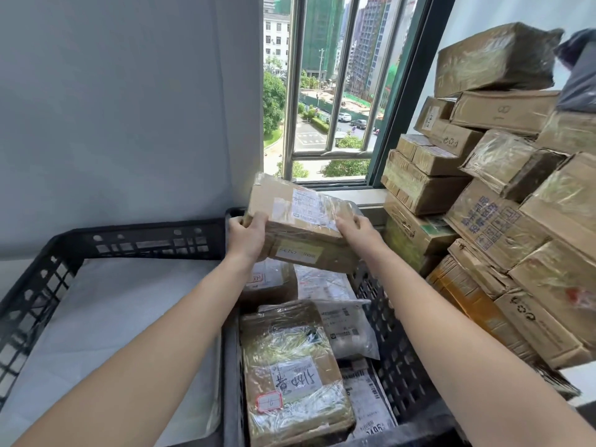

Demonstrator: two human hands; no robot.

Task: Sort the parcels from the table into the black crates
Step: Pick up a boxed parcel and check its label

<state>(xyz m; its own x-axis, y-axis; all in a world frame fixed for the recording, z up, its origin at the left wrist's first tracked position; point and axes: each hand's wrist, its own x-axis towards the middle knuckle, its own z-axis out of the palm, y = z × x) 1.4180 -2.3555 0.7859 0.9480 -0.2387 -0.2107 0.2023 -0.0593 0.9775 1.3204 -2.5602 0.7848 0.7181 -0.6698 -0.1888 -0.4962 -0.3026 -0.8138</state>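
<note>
A taped cardboard parcel (303, 221) with a white shipping label is held in the air over the far end of the right black crate (390, 350). My left hand (250, 235) grips its left end and my right hand (354, 227) grips its right end. Below it, the right crate holds several parcels: a taped box with a handwritten label (290, 375), a white plastic mailer (348, 330) and others partly hidden. The left black crate (58, 262) is lined with white sheet and shows no parcels.
A tall, leaning stack of cardboard boxes (503, 195) fills the right side, close to the right crate. A barred window (325, 91) lies straight ahead, and a pale wall (129, 108) stands behind the left crate.
</note>
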